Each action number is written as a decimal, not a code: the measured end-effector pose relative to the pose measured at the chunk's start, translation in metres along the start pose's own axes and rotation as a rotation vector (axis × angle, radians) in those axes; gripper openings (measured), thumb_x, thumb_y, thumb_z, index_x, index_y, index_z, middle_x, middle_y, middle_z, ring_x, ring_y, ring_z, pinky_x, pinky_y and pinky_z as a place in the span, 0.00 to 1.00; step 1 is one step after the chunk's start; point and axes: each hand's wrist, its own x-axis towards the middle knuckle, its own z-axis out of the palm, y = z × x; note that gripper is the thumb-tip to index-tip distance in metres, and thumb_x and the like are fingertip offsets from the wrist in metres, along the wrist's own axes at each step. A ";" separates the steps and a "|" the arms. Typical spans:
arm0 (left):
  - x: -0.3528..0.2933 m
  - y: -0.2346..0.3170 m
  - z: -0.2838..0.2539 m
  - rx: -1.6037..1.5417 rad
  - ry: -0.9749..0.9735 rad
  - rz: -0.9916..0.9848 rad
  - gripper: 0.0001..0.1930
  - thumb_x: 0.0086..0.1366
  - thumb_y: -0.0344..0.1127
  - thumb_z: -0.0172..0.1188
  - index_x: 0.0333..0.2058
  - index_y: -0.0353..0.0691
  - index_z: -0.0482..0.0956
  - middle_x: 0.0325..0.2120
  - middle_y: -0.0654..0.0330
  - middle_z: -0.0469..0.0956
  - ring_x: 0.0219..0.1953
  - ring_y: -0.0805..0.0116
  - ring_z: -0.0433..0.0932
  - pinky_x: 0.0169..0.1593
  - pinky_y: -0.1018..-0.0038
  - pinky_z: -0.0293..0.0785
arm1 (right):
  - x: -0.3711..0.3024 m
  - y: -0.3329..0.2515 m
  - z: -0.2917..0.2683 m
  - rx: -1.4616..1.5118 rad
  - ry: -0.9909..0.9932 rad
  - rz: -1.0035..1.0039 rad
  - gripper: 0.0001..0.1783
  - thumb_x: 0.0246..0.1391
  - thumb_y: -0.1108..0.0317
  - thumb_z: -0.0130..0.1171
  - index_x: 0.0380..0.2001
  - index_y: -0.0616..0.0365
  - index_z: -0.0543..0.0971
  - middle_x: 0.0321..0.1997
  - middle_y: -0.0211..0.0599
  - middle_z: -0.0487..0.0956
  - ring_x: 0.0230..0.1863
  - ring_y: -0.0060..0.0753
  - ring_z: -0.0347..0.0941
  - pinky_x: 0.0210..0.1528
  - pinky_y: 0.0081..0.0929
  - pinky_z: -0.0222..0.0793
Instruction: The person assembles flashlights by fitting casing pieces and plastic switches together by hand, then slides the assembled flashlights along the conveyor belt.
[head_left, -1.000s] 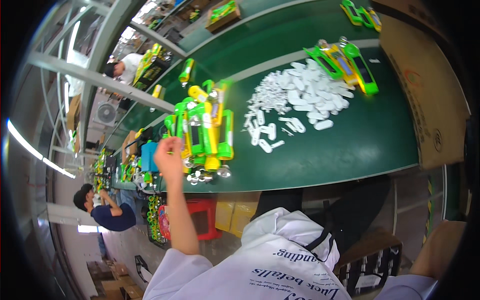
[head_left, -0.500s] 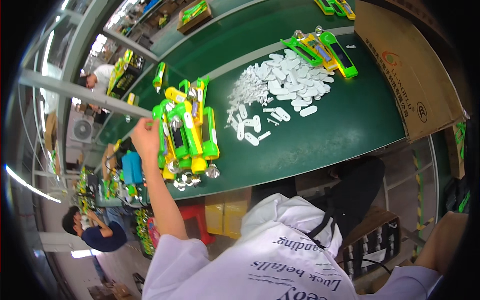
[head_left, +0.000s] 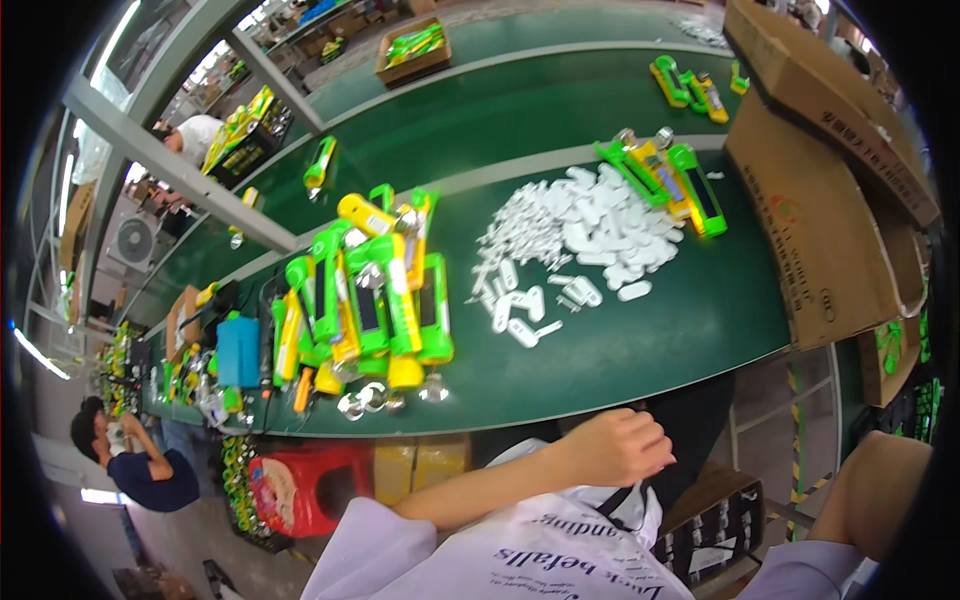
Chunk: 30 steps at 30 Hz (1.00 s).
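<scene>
My left hand (head_left: 622, 447) is in front of my shirt, just off the table's near edge, with its fingers curled in. Whatever it may hold is hidden inside the fingers. Only the bent right arm (head_left: 875, 495) shows at the far right; its hand is out of view. A heap of green and yellow flashlights (head_left: 365, 305) with silvery reflectors lies on the left of the green table (head_left: 640, 345). Right of it spreads a pile of flat white oval plastic pieces (head_left: 610, 230) and smaller white strips (head_left: 520, 225). Several more flashlights (head_left: 665, 185) lie against the pile's far right side.
A large cardboard box (head_left: 800, 230) stands at the table's right end. Metal frame posts (head_left: 190, 170) rise at the left. A blue bin (head_left: 238, 352) sits beyond the heap, and a red stool (head_left: 310, 490) is below the table. Another person (head_left: 145, 460) works at far left.
My left hand has left the flashlight heap and swung right and toward my body. The view has shifted, showing more of the table's far side.
</scene>
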 end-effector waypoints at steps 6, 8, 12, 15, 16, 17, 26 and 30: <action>0.005 -0.048 0.016 -0.139 -0.047 -0.210 0.08 0.55 0.33 0.67 0.22 0.42 0.76 0.18 0.62 0.71 0.22 0.63 0.74 0.24 0.69 0.70 | 0.033 -0.023 -0.018 0.044 0.085 -0.148 0.25 0.55 0.58 0.56 0.50 0.65 0.73 0.47 0.50 0.78 0.46 0.45 0.73 0.52 0.44 0.71; 0.011 -0.039 0.043 -0.197 -0.070 -0.080 0.10 0.57 0.35 0.65 0.21 0.43 0.74 0.19 0.63 0.71 0.22 0.65 0.73 0.25 0.69 0.69 | 0.041 -0.026 -0.016 0.079 0.107 -0.192 0.25 0.55 0.58 0.56 0.50 0.65 0.73 0.47 0.50 0.78 0.46 0.45 0.73 0.52 0.44 0.71; 0.004 -0.009 0.087 -0.312 -0.206 0.146 0.12 0.60 0.39 0.62 0.21 0.44 0.71 0.18 0.65 0.67 0.23 0.67 0.70 0.27 0.71 0.65 | 0.050 -0.032 -0.001 0.174 0.156 -0.246 0.24 0.56 0.58 0.56 0.50 0.65 0.73 0.47 0.50 0.78 0.46 0.44 0.73 0.51 0.44 0.71; 0.026 -0.013 0.103 -0.358 -0.126 0.112 0.13 0.60 0.39 0.62 0.21 0.43 0.70 0.18 0.62 0.66 0.23 0.65 0.69 0.27 0.69 0.63 | 0.070 -0.034 0.014 0.264 0.148 -0.310 0.24 0.56 0.58 0.55 0.50 0.65 0.73 0.46 0.50 0.78 0.45 0.44 0.73 0.51 0.44 0.71; 0.036 -0.015 0.107 -0.402 -0.097 0.070 0.13 0.60 0.38 0.61 0.21 0.42 0.70 0.18 0.62 0.66 0.23 0.64 0.69 0.27 0.68 0.64 | 0.077 -0.034 0.024 0.305 0.136 -0.327 0.24 0.56 0.58 0.55 0.50 0.65 0.73 0.46 0.50 0.78 0.45 0.44 0.73 0.51 0.44 0.72; 0.040 -0.020 0.110 -0.434 -0.069 0.022 0.13 0.60 0.36 0.61 0.20 0.42 0.69 0.18 0.61 0.66 0.23 0.62 0.69 0.27 0.66 0.65 | 0.084 -0.036 0.038 0.357 0.117 -0.347 0.24 0.57 0.58 0.55 0.50 0.65 0.73 0.46 0.50 0.78 0.45 0.44 0.73 0.51 0.44 0.72; 0.025 -0.049 0.101 -0.476 -0.100 -0.124 0.13 0.62 0.35 0.60 0.21 0.40 0.69 0.18 0.59 0.68 0.23 0.58 0.71 0.28 0.63 0.69 | 0.104 -0.047 0.041 0.459 0.076 -0.476 0.23 0.58 0.58 0.54 0.50 0.65 0.73 0.46 0.50 0.78 0.44 0.43 0.73 0.50 0.43 0.72; 0.029 -0.043 0.108 -0.439 -0.168 -0.139 0.12 0.63 0.35 0.60 0.22 0.40 0.71 0.18 0.59 0.69 0.23 0.59 0.72 0.28 0.64 0.70 | 0.095 -0.057 0.016 0.439 0.152 -0.565 0.23 0.58 0.58 0.54 0.50 0.65 0.73 0.45 0.50 0.78 0.43 0.43 0.73 0.50 0.43 0.72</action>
